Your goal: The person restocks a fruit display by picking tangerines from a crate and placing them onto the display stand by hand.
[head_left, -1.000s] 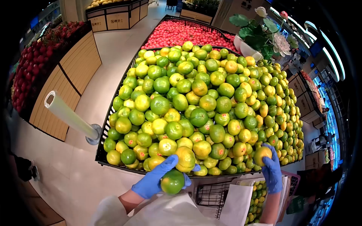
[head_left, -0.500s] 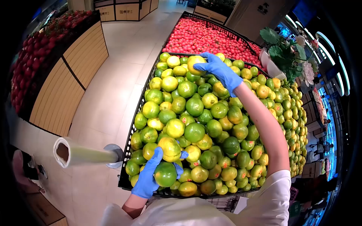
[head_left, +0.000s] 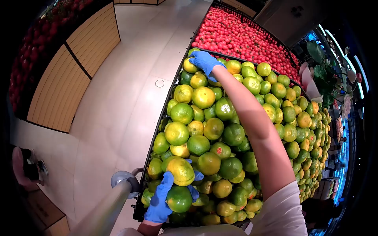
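My left hand (head_left: 160, 202), in a blue glove, is closed around two tangerines at the near left of the heap. One is a yellow-orange tangerine (head_left: 180, 172); below it sits a dark green tangerine (head_left: 179, 198). My right hand (head_left: 204, 63), gloved in blue too, reaches to the far left corner of the heap. Its fingertips curl over a yellow tangerine (head_left: 190, 65) beside the crate's edge; part of the grip is hidden. Green and yellow tangerines (head_left: 198, 144) are piled between both hands in a black crate (head_left: 156, 131).
Beyond the tangerines lies a crate of small red fruit (head_left: 240, 35). A pole (head_left: 104, 210) with a round fitting rises at the left of the crate. A wood-panelled stand (head_left: 59, 88) is across the tiled floor. Artificial flowers (head_left: 328, 74) stand at right; a person's legs (head_left: 27, 165) show at left.
The view has shifted closer to the heap. My right hand has moved with a yellow tangerine toward the crate's far left corner. My left hand keeps its two tangerines.
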{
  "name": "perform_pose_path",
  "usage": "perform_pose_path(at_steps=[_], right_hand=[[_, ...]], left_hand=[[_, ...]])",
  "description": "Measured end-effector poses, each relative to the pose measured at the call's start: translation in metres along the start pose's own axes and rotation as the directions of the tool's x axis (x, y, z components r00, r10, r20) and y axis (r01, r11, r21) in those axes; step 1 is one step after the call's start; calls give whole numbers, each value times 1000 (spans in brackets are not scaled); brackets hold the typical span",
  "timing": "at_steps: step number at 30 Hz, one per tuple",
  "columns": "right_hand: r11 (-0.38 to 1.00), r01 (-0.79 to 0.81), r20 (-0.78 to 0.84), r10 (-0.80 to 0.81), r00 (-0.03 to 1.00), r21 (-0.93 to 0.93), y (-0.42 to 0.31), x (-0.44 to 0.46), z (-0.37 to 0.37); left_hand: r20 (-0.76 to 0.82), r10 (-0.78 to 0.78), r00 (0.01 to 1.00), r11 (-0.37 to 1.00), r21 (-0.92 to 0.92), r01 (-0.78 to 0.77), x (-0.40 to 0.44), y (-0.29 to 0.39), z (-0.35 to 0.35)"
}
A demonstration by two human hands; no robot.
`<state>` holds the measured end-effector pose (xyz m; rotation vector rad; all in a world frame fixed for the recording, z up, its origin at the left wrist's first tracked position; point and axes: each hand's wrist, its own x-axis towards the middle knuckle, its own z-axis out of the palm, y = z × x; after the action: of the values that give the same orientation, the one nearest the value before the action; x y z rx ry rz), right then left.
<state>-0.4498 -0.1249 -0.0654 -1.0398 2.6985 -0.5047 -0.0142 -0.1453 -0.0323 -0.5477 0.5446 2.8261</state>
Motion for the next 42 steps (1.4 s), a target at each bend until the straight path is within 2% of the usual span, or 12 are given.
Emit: perform_pose_path(at_steps=[6,8,15,22,27,32,34,36,38,39,40,42], right_hand=[[990,3,165,-27,986,142,1,-8,-20],[964,88,23,-85,996,-249,-8,-14,-21],[991,46,7,-47,999,127,14,-11,-2],[948,135,4,-139,990,-289,-4,-22,-3],[959,119,62,-106,992,-256,-4,-21,-7],[928,343,-300,-373,878,-149,-19,-36,-29],[850,245,7,-281,960,467,-74,-93,-58],[765,80,329,-366,871,639,-122,-161,-74],[677,368,399,-699,594,637,-138,-212,-68],[669,437,411,-728,549,602,-143,-237,-60],[655,505,425,-753,503,562,-145,-252,-54],[685,473,476,-727,495,554,-143,-254,-48]], left_hand=[[-12,30,999,989,147,-28,-3,4,12],[0,34,999,986,164,-34,-3,5,16],[-58,33,998,980,199,-21,-8,-1,17],[-83,20,996,990,139,-8,-5,0,19],[-74,18,997,991,134,-8,-5,2,20],[28,-16,999,997,75,14,-7,5,14],[80,-37,996,999,18,36,-5,6,14],[79,-45,996,999,8,44,-4,5,15],[-31,-109,994,991,70,111,-3,3,20],[-22,-111,994,991,71,113,-3,2,19],[121,248,961,721,639,-267,-4,0,15],[447,420,790,61,855,-516,-3,-11,6]])
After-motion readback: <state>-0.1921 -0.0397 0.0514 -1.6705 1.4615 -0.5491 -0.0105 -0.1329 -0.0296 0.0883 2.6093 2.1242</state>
